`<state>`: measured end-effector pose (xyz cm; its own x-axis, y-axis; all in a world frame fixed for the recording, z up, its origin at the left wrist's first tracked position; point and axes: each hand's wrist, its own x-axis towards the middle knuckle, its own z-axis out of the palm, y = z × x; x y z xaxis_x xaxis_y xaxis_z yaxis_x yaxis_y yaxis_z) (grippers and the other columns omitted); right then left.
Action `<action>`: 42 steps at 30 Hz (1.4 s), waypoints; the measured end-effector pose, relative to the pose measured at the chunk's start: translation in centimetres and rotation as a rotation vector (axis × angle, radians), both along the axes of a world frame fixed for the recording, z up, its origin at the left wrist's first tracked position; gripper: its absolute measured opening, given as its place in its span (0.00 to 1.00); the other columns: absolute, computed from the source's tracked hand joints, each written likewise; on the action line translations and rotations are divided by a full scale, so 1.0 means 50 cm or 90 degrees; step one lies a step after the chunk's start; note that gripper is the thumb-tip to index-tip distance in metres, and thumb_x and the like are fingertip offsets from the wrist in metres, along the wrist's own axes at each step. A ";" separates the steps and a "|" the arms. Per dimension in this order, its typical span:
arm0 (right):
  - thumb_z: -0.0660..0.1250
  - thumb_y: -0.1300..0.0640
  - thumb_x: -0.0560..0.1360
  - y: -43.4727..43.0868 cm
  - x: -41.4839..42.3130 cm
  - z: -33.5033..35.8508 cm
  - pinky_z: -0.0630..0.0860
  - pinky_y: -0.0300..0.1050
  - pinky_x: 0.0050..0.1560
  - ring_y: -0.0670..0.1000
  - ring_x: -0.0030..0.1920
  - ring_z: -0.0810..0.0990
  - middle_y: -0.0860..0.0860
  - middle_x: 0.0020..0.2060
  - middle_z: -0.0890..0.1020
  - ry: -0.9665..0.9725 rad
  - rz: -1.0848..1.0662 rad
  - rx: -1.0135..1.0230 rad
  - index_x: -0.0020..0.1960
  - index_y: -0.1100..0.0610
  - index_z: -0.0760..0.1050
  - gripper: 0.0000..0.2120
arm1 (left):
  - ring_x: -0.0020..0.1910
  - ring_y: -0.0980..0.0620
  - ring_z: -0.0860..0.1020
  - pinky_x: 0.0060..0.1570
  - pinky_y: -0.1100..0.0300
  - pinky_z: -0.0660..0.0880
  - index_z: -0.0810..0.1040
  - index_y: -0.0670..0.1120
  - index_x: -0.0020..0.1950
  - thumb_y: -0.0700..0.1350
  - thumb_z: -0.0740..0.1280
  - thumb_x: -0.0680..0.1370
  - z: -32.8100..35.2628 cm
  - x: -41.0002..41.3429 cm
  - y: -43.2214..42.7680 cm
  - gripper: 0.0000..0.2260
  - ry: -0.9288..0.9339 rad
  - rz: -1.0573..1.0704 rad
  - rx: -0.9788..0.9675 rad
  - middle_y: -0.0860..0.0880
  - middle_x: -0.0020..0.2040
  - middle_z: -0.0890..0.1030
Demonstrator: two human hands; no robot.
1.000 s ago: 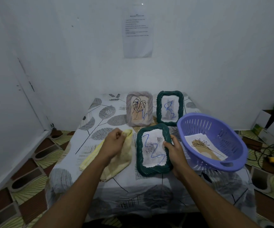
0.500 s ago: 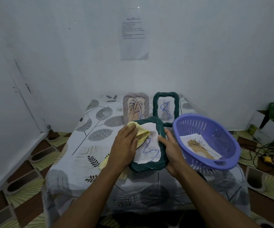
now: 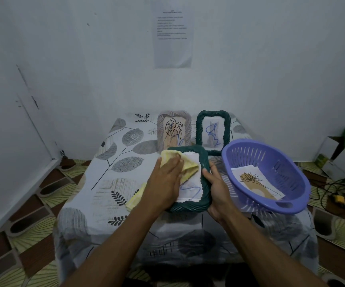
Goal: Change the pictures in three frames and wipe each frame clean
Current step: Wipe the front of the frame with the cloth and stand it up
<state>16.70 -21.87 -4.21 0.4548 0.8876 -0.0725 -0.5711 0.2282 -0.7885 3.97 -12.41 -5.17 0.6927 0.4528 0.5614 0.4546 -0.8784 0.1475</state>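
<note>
— On the bench (image 3: 105, 183), where is the near green frame (image 3: 188, 206)?
— Up front. The left hand (image 3: 165, 183) lies flat, pressing the yellow cloth (image 3: 188, 166) on its picture. The right hand (image 3: 217, 191) grips its right side.

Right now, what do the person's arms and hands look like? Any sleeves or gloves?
Both are bare. The left hand and right hand wear no gloves, and no ring shows on the fingers in view. The left forearm and right forearm have no sleeve, watch or bracelet as far up as the picture reaches. No markings show in this dim light.
</note>
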 end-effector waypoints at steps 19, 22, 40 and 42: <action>0.54 0.64 0.81 0.004 0.003 -0.007 0.77 0.60 0.57 0.61 0.54 0.81 0.58 0.57 0.82 0.038 -0.004 0.033 0.65 0.52 0.72 0.16 | 0.66 0.46 0.74 0.72 0.38 0.51 0.74 0.43 0.66 0.41 0.56 0.72 -0.010 -0.024 -0.034 0.23 0.029 -0.028 0.078 0.44 0.68 0.74; 0.55 0.63 0.82 0.004 0.023 -0.005 0.77 0.60 0.57 0.61 0.56 0.81 0.56 0.57 0.82 0.008 -0.032 -0.006 0.66 0.51 0.72 0.17 | 0.68 0.50 0.72 0.71 0.36 0.52 0.74 0.46 0.67 0.38 0.59 0.71 -0.041 -0.038 -0.068 0.24 0.032 -0.203 0.064 0.47 0.69 0.74; 0.55 0.63 0.81 -0.014 0.011 -0.032 0.77 0.59 0.57 0.60 0.54 0.81 0.59 0.58 0.82 0.031 0.049 0.001 0.66 0.54 0.71 0.16 | 0.72 0.51 0.68 0.73 0.42 0.38 0.71 0.50 0.71 0.43 0.52 0.75 -0.027 -0.026 -0.029 0.24 0.026 -0.036 -0.064 0.51 0.72 0.69; 0.55 0.63 0.81 -0.010 0.017 -0.034 0.76 0.60 0.57 0.61 0.54 0.81 0.58 0.58 0.82 0.040 0.031 0.003 0.67 0.54 0.71 0.16 | 0.73 0.54 0.65 0.73 0.39 0.39 0.71 0.51 0.71 0.42 0.56 0.77 -0.035 -0.024 -0.048 0.22 0.060 -0.120 -0.067 0.54 0.73 0.68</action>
